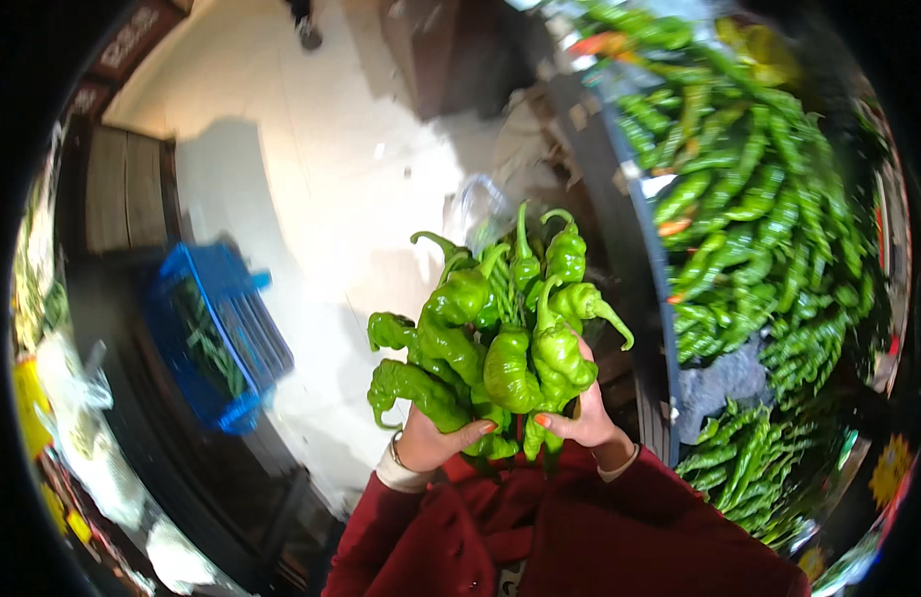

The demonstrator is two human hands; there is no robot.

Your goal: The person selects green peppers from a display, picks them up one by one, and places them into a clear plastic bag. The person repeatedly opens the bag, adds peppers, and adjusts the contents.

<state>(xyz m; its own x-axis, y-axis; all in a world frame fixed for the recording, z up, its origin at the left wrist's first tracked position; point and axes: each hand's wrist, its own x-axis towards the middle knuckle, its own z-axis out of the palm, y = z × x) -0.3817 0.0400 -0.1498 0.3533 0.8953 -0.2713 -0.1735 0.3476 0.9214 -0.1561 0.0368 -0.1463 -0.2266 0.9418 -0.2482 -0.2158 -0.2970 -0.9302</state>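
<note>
A large bunch of wrinkled green peppers [453, 306] with curled stems is held up before my chest. From the lower left, my left hand [442, 440] grips it, the thumb lying over the front peppers. On the lower right my right hand [587, 418] grips the bunch too, its thumb on a pepper's lower end and its fingers mostly hidden behind. Just beyond the peppers shows a clear plastic bag [475, 209], partly covered by them; whether it touches them I cannot tell.
To the right a dark-edged stall [658, 313] bears heaps of long green peppers [751, 201], a few reddish. A blue plastic crate [233, 336] with greens stands at the left. White bundles [95, 448] lie at the far left. A person's shoe [309, 35] is at the top.
</note>
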